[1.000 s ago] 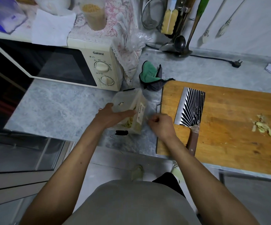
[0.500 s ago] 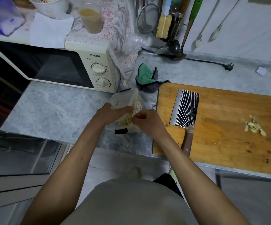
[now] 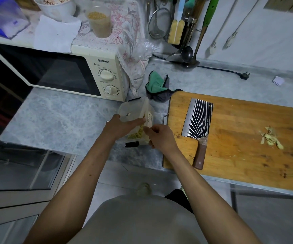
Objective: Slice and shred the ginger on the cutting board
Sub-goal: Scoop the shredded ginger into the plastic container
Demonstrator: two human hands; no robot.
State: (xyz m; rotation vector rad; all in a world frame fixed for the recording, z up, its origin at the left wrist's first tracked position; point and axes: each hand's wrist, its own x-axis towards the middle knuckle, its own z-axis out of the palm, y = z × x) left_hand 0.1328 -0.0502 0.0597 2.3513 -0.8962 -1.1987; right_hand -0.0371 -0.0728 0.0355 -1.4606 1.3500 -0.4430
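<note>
The left hand holds a clear box from its left side, fingers laid across its top and curled round it. The right hand is at the box's right, near corner, its fingers curled against the box; whether they pinch anything cannot be told. Yellow ginger shreds show through the box wall. The box is tilted on the desk, just left of the board.

On the board's left part lies a cleaver, flat, its long axis running near to far, blade far, brown handle pointing near. At the board's right part, well apart from the cleaver, lies a small heap of ginger scraps.

Far left stands a microwave; a green cloth lies between it and the board.
</note>
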